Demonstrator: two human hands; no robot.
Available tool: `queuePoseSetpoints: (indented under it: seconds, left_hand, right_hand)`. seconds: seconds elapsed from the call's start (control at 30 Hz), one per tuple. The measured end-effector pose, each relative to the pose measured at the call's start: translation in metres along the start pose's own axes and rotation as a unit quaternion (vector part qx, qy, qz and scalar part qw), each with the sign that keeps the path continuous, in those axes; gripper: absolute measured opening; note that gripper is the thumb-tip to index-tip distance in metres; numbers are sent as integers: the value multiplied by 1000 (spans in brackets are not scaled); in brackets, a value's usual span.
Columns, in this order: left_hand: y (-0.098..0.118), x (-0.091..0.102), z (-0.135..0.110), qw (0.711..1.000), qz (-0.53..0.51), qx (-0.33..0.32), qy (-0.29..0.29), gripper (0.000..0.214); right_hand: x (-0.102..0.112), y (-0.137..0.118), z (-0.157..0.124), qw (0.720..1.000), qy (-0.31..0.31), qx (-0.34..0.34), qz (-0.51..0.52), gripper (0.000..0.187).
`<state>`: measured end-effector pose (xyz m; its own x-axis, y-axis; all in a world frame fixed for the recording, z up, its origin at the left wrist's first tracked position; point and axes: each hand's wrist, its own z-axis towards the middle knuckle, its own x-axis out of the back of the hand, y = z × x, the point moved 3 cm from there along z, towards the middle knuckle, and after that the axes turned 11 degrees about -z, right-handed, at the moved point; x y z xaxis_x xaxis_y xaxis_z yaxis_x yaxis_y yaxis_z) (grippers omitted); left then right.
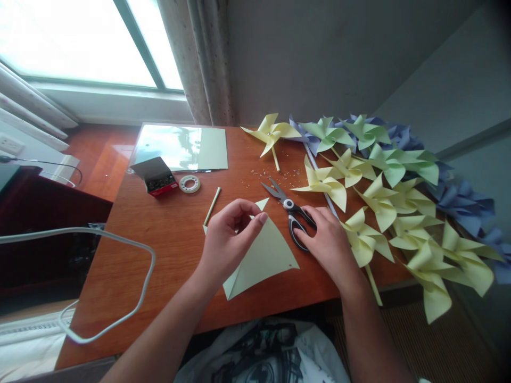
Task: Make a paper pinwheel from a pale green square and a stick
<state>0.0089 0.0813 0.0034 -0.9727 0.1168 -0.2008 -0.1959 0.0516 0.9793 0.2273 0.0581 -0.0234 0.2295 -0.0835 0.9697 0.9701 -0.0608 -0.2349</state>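
A pale yellow-green sheet of paper (pixel 261 260), cut in from its corners, sits low over the table in front of me. My left hand (pixel 235 226) is closed in a pinch above its far part, with the fingertips partly hidden behind the thumb. At the right, my right hand (pixel 325 234) grips the black and grey handles of a pair of scissors (pixel 288 205). Their blades are slightly apart and point away to the left. Close to my left hand lies a thin rolled paper stick (pixel 212 206).
Several yellow pinwheels (pixel 327 183), green pinwheels (pixel 365 130) and purple pinwheels (pixel 465 205) crowd the right side. Toward the back left are a red and black box (pixel 159 183), a tape roll (pixel 189 184) and a sheet stack (pixel 213 149). A white cable (pixel 149 266) loops at the left.
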Motion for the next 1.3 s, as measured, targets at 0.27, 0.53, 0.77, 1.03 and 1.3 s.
queuePoseSetpoints:
  seconds: [0.27,0.53,0.77,1.03,1.3]
  left_hand:
    - [0,0,0,1000,-1,3,2,22]
    - [0,-1,0,1000,15,-10,-17,22]
    - [1,-3,-1,998,26,-22,-58,21]
    - [2,-6,-3,997,11,-27,-78,10]
    - [2,-6,-2,997,23,-33,-66,11]
  right_hand:
    - [8,-2,-4,999,22,18,24,37]
    - [32,-39,-13,953,36,39,297,24]
    - [26,-64,-14,917,-28,40,396,11]
    - [22,-58,-14,887,-62,-44,456,11]
    - [16,-55,-17,900,-63,-12,430,11]
